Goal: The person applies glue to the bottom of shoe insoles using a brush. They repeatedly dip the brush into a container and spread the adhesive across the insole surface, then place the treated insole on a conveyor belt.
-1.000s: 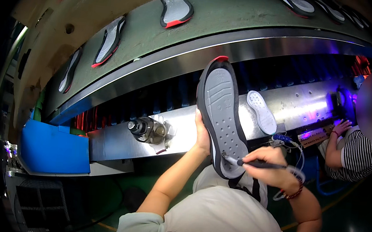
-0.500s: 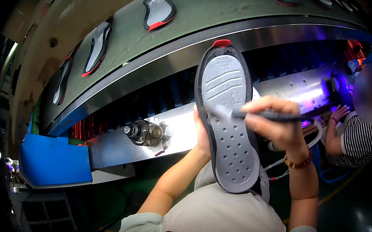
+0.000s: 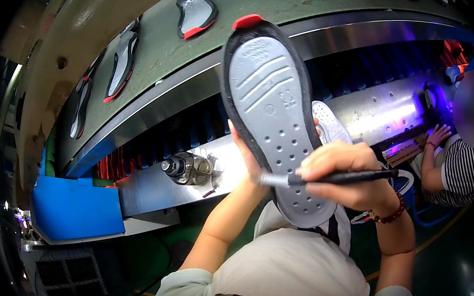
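My left hand point(image 3: 246, 158) grips a shoe sole point(image 3: 266, 93) by its edge from behind, with part of its fingers hidden. The sole is tilted, with its grey inner face toward me; it has a black rim, a red tab at the top end, moulded lines and rows of small holes. Pinched in my right hand point(image 3: 357, 170) is a brush point(image 3: 327, 179) with a black handle. Its pale bristles lie over the lower part of the sole, at the left edge. Behind the sole, a pale perforated piece point(image 3: 328, 123) shows in part.
On the green conveyor belt point(image 3: 146, 21) lie several soles, such as a red-edged sole point(image 3: 196, 12). A glass bottle with a black cap point(image 3: 191, 169) stands on the metal ledge point(image 3: 150, 193). A blue box point(image 3: 78, 206) is at left. A person in a striped shirt point(image 3: 468, 174) is at right.
The sole has risen and tilted further to the left at its top. My right hand has brought the brush from the sole's middle down to its lower left edge.
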The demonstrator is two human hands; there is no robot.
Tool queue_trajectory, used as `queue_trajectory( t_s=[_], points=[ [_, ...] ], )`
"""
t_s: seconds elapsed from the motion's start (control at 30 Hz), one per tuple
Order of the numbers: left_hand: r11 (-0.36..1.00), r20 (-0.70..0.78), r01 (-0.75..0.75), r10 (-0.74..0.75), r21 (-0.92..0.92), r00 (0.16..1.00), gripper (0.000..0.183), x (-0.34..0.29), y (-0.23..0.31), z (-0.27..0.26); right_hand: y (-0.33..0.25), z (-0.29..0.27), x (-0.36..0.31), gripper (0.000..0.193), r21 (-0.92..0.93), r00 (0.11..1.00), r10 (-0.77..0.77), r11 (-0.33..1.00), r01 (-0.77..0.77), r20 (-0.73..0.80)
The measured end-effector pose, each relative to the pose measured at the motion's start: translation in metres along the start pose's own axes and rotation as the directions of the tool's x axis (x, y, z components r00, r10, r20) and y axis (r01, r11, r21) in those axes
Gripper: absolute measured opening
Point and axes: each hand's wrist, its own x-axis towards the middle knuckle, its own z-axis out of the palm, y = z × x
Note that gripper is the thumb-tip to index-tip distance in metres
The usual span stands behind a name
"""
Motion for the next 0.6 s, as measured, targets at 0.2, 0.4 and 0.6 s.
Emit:
queue_trajectory(
  t_s=[0.2,0.4,0.6],
  points=[
    [0.992,0.137,-0.125,0.124,0.004,0.983,0.095,0.014,0.005,0.004,0.000,-0.007,-0.004,0.014,-0.002,0.980,0.114,0.993,-0.116,-0.163],
    [0.978,0.223,-0.191,0.204,-0.079,0.953,0.096,0.018,0.014,-0.002,-0.008,-0.006,-0.014,0.015,0.136,0.995,0.078,0.988,-0.069,-0.059],
    [0.968,0.280,-0.239,0.249,-0.071,0.927,0.093,0.024,0.018,0.001,-0.009,-0.005,-0.022,0.019,-0.075,1.000,-0.005,0.997,0.007,0.027]
  ],
)
